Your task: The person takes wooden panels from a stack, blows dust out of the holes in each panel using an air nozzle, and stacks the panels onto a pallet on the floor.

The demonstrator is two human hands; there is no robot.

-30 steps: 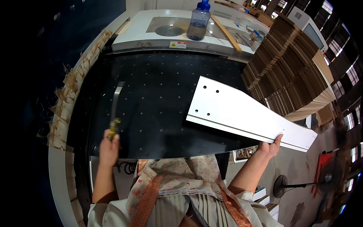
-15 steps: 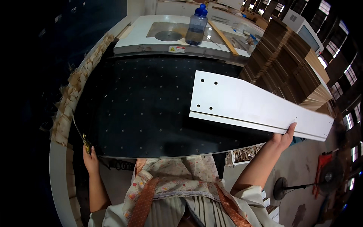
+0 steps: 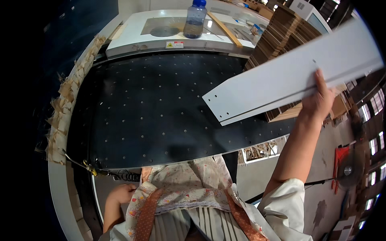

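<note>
My right hand [image 3: 319, 100] grips a long white panel [image 3: 277, 78] by its lower edge, one finger stretched over its face. The panel is raised over the right side of the black table. It has a groove along its lower edge and several small holes at its left end. My left hand [image 3: 120, 194] is low beside my apron [image 3: 181, 180], below the table's front edge; its fingertips are partly hidden against the cloth. An air blow gun [image 3: 89, 166] with a thin bent nozzle sits at the table's front left corner, apart from that hand.
The black table [image 3: 152, 100] is dotted with small studs. Behind it stands a white machine top [image 3: 132, 38] carrying a blue-capped bottle [image 3: 195, 22] and a wooden strip [image 3: 225, 30]. Stacked brown boards [image 3: 271, 38] rise at the right. A fan [image 3: 348, 170] stands on the floor.
My left hand has let go of the air blow gun and dropped toward my apron. My right hand has lifted the panel up and right, tilting its right end upward and turning it.
</note>
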